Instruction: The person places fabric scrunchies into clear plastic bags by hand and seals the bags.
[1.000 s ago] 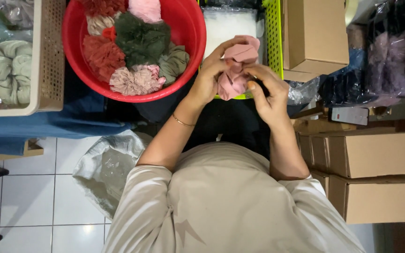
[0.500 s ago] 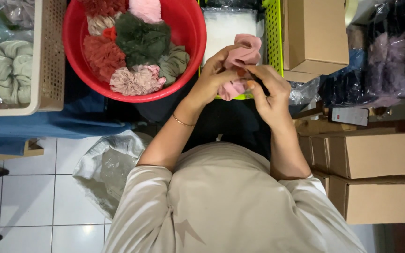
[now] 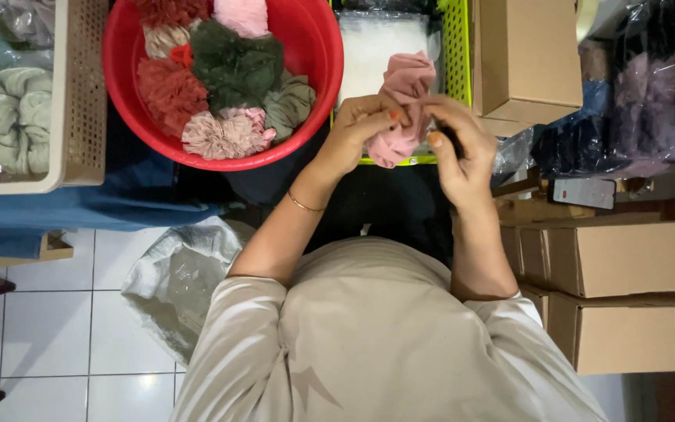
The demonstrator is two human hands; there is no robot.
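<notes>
Both my hands hold a dusty-pink piece of fabric [image 3: 405,94] in front of my chest. My left hand [image 3: 359,129] pinches its left side with thumb and fingers. My right hand [image 3: 458,148] grips its right side, fingers curled. The cloth bunches upward between the two hands, over the edge of a lime-green basket [image 3: 455,55]. A red round tub [image 3: 318,70] to the left holds several bunched fabric pieces in green, red, pink and beige.
A beige lattice basket [image 3: 80,94] with pale green cloth stands at the far left. Cardboard boxes [image 3: 619,258] are stacked on the right, another box [image 3: 529,55] above them. A phone [image 3: 583,192] lies near dark bagged fabrics [image 3: 634,101]. A plastic bag [image 3: 177,273] lies on the tiled floor.
The pink fabric has been gathered and lifted slightly upward between my hands; my fingers have shifted closer together around it.
</notes>
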